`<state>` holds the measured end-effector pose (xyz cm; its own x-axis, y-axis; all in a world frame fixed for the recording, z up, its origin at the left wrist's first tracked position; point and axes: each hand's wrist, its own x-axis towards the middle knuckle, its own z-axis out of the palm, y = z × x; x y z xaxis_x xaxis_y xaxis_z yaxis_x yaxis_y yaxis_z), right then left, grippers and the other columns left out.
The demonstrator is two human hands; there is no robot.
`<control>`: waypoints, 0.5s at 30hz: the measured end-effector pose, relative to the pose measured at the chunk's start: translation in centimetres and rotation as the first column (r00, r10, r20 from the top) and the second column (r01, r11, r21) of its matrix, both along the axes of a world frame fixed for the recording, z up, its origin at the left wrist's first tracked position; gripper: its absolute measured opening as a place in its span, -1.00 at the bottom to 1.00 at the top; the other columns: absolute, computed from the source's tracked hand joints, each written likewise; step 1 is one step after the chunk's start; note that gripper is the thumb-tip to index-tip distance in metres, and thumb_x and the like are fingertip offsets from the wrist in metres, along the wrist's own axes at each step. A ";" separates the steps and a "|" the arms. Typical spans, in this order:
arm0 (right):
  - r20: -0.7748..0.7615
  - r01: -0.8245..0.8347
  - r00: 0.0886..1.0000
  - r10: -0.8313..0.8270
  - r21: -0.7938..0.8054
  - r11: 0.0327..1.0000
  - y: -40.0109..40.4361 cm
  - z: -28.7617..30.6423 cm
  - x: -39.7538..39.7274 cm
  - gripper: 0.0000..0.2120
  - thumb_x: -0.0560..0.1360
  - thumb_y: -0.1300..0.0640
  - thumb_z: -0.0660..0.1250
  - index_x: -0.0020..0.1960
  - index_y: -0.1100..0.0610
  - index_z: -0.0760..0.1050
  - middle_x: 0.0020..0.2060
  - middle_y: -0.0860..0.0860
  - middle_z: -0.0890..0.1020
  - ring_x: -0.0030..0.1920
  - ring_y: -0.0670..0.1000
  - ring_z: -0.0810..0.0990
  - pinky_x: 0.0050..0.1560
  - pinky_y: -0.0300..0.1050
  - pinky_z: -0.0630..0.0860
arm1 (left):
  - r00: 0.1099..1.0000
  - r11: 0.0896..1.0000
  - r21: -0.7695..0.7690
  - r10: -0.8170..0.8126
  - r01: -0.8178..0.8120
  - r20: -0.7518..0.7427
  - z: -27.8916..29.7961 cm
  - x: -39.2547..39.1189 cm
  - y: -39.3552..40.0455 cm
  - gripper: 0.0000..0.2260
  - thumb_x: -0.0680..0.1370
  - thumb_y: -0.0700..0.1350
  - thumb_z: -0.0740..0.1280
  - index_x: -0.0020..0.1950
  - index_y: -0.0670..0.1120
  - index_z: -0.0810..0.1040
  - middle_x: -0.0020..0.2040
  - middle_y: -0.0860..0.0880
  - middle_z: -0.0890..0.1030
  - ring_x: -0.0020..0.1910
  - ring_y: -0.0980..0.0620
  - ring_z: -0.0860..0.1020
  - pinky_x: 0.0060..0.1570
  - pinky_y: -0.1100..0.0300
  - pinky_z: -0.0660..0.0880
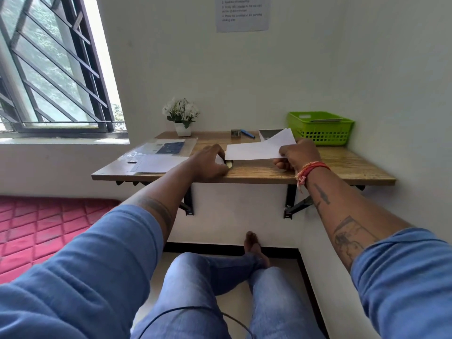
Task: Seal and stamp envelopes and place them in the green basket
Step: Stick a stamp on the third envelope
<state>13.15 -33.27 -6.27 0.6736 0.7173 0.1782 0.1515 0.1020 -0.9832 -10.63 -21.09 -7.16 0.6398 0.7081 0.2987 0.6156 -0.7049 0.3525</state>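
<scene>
A: R hand (pixel 297 154) pinches the white envelope (pixel 259 148) by its right end, lifted just over the desk (pixel 342 165), flap up.
B: L hand (pixel 210 162)?
A: Curled round a small obj at envelope's left corner, can't tell what. Green basket (pixel 320 128) sits back right.

A single head-worn wide-angle camera looks forward and down from a seated person, over the knees, toward a wall-mounted wooden table (pixel 342 162) in a corner, both forearms reaching in from the lower edge.
</scene>
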 end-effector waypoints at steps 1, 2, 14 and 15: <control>0.007 0.015 1.000 -0.015 -0.005 1.000 0.0 0.0 0.0 -0.81 0.37 0.42 0.27 -0.06 0.24 0.52 -0.31 0.25 0.65 -0.41 0.18 0.70 -0.44 -0.11 0.58 | 1.000 1.000 -0.009 -0.011 0.011 0.009 0.0 0.0 0.1 -0.57 0.38 0.16 0.39 0.20 0.06 0.47 0.26 0.00 0.46 0.22 -0.01 0.42 0.15 0.04 0.39; 0.017 0.031 0.999 -0.031 -0.012 0.999 0.0 0.0 0.1 -0.80 0.37 0.40 0.28 -0.05 0.23 0.53 -0.33 0.23 0.66 -0.42 0.17 0.69 -0.43 -0.10 0.58 | 1.000 1.000 -0.015 -0.019 0.019 0.022 -0.1 0.0 0.2 -0.59 0.39 0.17 0.41 0.17 0.08 0.47 0.22 0.03 0.45 0.19 0.01 0.41 0.11 0.06 0.37; 0.081 -0.020 0.997 0.017 0.038 0.999 -0.5 -0.3 -0.1 -0.88 0.37 0.29 0.35 -0.14 0.10 0.51 -0.38 0.13 0.70 -0.38 0.16 0.71 -0.43 -0.13 0.60 | 0.994 0.999 -0.050 -0.016 0.021 0.105 -0.2 0.0 0.3 -0.57 0.42 0.10 0.46 0.20 0.05 0.41 0.13 0.03 0.46 0.09 -0.01 0.44 -0.03 0.11 0.31; 0.087 -0.015 0.996 0.012 0.035 0.999 -0.4 -0.3 -0.1 -0.88 0.37 0.28 0.35 -0.14 0.10 0.51 -0.39 0.13 0.70 -0.38 0.17 0.71 -0.43 -0.12 0.60 | 0.994 0.999 -0.046 -0.014 0.019 0.107 -0.3 0.0 0.3 -0.57 0.42 0.09 0.46 0.20 0.04 0.41 0.14 0.04 0.46 0.10 -0.01 0.43 -0.02 0.12 0.31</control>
<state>13.01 -33.70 -6.60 0.6446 0.7185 0.2613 0.2344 0.1397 -0.9621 -10.64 -20.76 -7.43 0.6178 0.7125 0.3327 0.5613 -0.6959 0.4480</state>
